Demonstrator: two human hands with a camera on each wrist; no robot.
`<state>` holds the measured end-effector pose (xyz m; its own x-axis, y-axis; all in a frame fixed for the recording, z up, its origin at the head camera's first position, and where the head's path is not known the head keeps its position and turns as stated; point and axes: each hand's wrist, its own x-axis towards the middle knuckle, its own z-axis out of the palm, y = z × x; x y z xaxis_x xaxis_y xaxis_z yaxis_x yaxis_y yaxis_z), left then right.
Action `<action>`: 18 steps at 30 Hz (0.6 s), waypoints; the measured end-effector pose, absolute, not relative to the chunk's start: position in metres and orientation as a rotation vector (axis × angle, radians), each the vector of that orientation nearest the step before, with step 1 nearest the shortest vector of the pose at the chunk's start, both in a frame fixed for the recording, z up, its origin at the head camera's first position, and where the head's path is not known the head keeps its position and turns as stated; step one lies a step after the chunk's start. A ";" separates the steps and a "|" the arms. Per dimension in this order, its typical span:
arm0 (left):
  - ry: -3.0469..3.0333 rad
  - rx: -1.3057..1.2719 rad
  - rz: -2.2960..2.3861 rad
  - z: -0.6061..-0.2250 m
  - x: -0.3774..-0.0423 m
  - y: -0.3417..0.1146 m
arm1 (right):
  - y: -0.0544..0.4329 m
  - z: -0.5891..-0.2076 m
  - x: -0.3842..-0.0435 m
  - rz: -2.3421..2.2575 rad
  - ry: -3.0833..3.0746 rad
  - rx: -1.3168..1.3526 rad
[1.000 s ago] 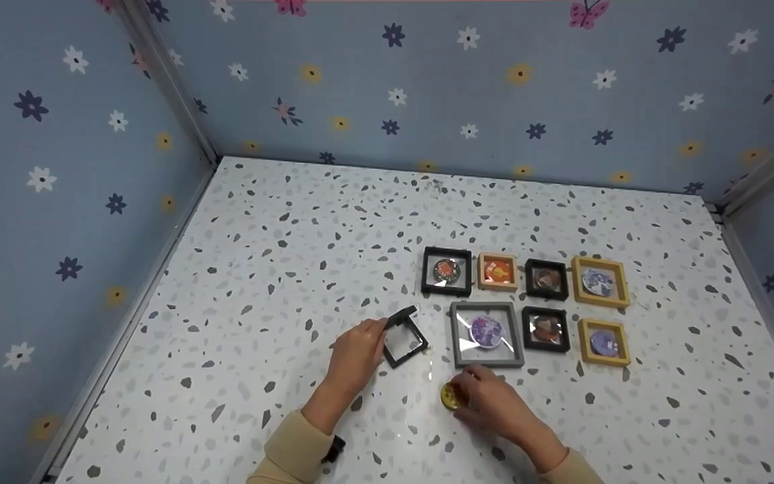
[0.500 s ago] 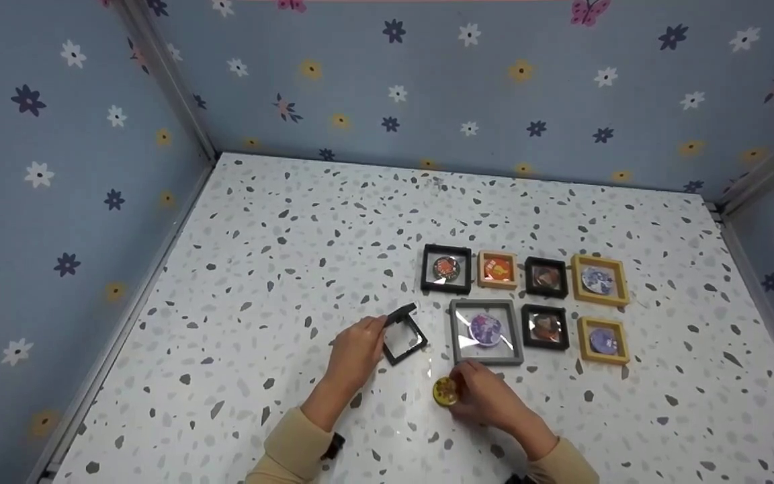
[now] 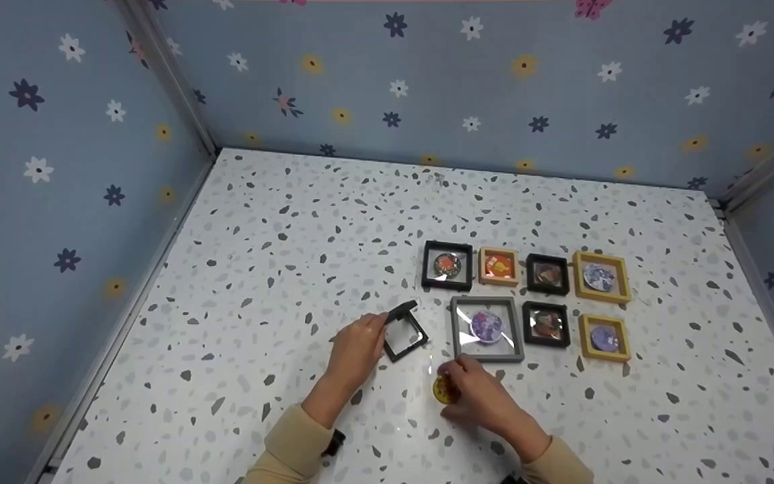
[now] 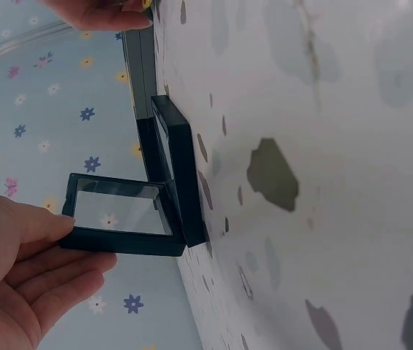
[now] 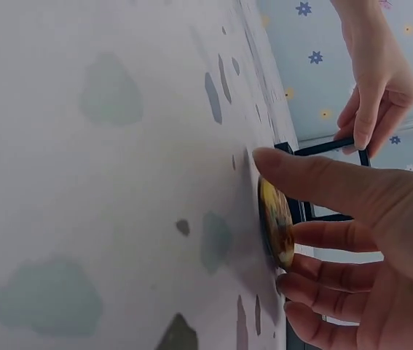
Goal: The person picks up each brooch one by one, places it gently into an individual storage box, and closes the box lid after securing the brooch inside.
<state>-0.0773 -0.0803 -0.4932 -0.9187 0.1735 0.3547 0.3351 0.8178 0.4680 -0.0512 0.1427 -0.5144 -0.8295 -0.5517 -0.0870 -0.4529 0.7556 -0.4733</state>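
My left hand (image 3: 356,351) pinches the raised half of a small black hinged display frame (image 4: 175,171) between thumb and fingers. Its other half stays on the table, and a clear film fills each window. Just right of it, my right hand (image 3: 482,395) holds a round yellow badge (image 3: 443,389) at the table surface. In the right wrist view, the thumb lies at one edge of the badge (image 5: 275,219) and the fingertips (image 5: 304,233) are at its face and opposite edge. Part of the badge is hidden under the right hand in the head view.
Beyond my right hand lie a large grey frame (image 3: 455,329) with a purple badge, several black frames (image 3: 427,265), a light wooden-toned frame (image 3: 498,251) and two yellow frames (image 3: 622,281), each holding a round piece. Flowered blue walls (image 3: 394,81) enclose the speckled white table (image 3: 279,269).
My right hand has shifted slightly left with the badge, its fingers now covering more of it. The left hand keeps the frame half raised. The head view has tilted a little.
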 end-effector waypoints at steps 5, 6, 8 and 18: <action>-2.693 -0.398 -0.774 -0.493 -0.077 -0.081 | 0.140 -0.516 -0.050 -0.668 2.747 -0.886; -2.691 -0.399 -0.775 -0.494 -0.077 -0.081 | 0.139 -0.516 -0.050 -0.668 2.751 -0.894; -2.689 -0.402 -0.778 -0.494 -0.077 -0.081 | 0.137 -0.516 -0.050 -0.658 2.767 -0.915; -2.698 -0.398 -0.800 -0.493 -0.077 -0.080 | 0.125 -0.513 -0.046 -0.402 2.854 -1.023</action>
